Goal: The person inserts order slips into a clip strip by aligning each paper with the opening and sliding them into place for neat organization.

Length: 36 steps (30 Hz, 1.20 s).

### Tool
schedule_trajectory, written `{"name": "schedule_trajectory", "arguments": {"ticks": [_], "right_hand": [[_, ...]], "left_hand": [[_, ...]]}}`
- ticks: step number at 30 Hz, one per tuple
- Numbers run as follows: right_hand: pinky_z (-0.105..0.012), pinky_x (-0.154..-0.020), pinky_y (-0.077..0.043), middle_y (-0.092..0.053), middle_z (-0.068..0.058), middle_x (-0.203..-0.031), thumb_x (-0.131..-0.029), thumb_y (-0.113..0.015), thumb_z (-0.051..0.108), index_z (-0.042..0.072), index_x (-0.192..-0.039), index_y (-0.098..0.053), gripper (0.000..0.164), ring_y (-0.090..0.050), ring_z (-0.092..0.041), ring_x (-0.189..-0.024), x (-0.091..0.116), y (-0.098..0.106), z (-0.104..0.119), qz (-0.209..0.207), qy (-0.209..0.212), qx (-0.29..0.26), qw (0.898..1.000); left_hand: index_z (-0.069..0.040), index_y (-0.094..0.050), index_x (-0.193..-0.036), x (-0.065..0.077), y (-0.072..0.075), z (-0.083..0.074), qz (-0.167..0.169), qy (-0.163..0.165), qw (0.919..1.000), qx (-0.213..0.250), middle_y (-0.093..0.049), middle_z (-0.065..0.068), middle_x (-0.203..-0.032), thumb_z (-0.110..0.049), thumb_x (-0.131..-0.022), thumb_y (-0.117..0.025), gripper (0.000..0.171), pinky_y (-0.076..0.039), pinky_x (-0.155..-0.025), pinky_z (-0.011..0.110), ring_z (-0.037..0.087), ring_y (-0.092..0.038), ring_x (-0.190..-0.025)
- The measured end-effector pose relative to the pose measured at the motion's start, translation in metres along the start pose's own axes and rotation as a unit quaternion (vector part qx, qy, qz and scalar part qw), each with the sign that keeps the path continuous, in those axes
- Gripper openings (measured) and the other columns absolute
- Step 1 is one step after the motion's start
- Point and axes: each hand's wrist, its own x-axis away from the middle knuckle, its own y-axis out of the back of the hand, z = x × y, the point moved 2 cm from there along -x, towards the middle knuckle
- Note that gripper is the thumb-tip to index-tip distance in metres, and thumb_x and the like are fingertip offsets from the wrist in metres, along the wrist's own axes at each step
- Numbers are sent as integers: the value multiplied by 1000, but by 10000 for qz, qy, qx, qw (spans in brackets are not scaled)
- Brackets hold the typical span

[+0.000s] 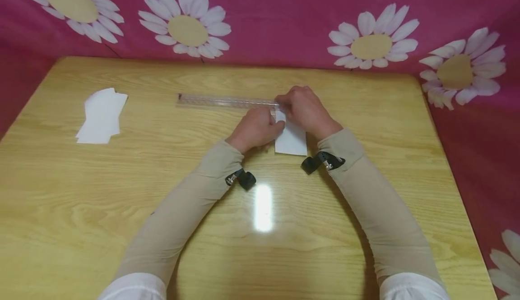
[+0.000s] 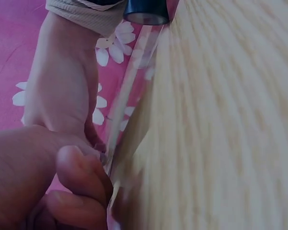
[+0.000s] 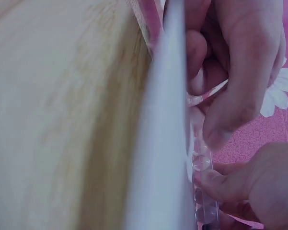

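Observation:
In the head view my left hand (image 1: 257,127) pinches the upper left part of a white paper card (image 1: 293,141), with the thumb across its face. Right behind it, my right hand (image 1: 306,108) grips the right end of a long, narrow, clear plastic case (image 1: 223,101), which stretches left above the table. In the right wrist view the case (image 3: 201,163) shows rounded bumps; the right thumb lies against it and the left thumb is just over it. The card's edge (image 3: 160,120) is a blurred white band there. Fingers hide where card and case meet.
A loose stack of white paper cards (image 1: 99,118) lies at the left of the wooden table (image 1: 101,200). A pink cloth (image 1: 276,25) with large daisies hangs along the far edge. Small black cameras (image 1: 246,179) are strapped at both wrists.

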Motion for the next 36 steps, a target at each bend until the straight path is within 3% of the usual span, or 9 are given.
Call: {"name": "schedule_trajectory", "arguments": {"ticks": [5, 12, 17, 20, 27, 31, 36], "right_hand": [[-51, -101, -48, -77, -20, -99, -99, -61, 5, 4, -125, -74, 29, -67, -36, -97, 1, -2, -1, -133, 101, 5, 9999], [-49, -95, -50, -77, -20, -101, -99, -62, 5, 5, -125, -74, 28, -67, -35, -96, 1, -4, -4, -138, -46, -87, 9999], [-49, -94, -51, -77, -20, -102, -99, -62, 5, 6, -124, -75, 27, -67, -35, -96, 2, -5, -5, -158, -61, -31, 9999], [-50, -95, -51, -77, -20, -101, -99, -61, 3, 6, -123, -75, 28, -68, -35, -96, 2, -5, -5, -197, -8, 13, 9998], [-52, -100, -50, -76, -22, -103, -99, -60, 1, 5, -122, -75, 28, -68, -37, -98, 2, -3, 1, -294, 149, 100, 9994], [-52, -103, -49, -76, -22, -106, -99, -60, 1, 5, -122, -75, 28, -68, -38, -101, 3, -3, 2, -272, 49, 77, 9996], [-52, -103, -48, -76, -22, -107, -99, -60, 0, 5, -123, -75, 29, -67, -37, -101, 3, -3, 3, -230, -56, 64, 9997]], "left_hand": [[-17, -53, -47, 6, 7, 6, -80, 13, 9999, -73, -52, -5, -42, -36, -104, -52, 60, -44, -64, 27, 11, -45, -41], [-18, -51, -50, 19, 23, 18, -144, 224, 9996, -44, -53, -4, -44, -37, -104, -52, 57, -38, -52, 27, 11, -43, -41], [-17, -51, -54, 29, 39, 31, -323, 290, 9989, -164, -56, -3, -47, -39, -104, -52, 55, -49, -68, 30, 14, -51, -45], [-17, -54, -61, 35, 50, 41, -481, 377, 9979, -212, -59, -3, -52, -40, -103, -53, 48, -50, -73, 32, 15, -58, -52], [-11, -59, -78, 52, 77, 66, -904, 549, 9934, -449, -54, 1, -75, -38, -103, -54, 37, -42, -68, 33, 20, -51, -70], [-7, -67, -95, 59, 90, 80, -1118, 542, 9913, -443, -63, 8, -91, -36, -103, -54, 33, -45, -75, 35, 23, -56, -82], [-7, -67, -98, 71, 107, 92, -1351, 577, 9885, -353, -61, 8, -87, -38, -103, -53, 34, -43, -72, 34, 24, -55, -80]]}}
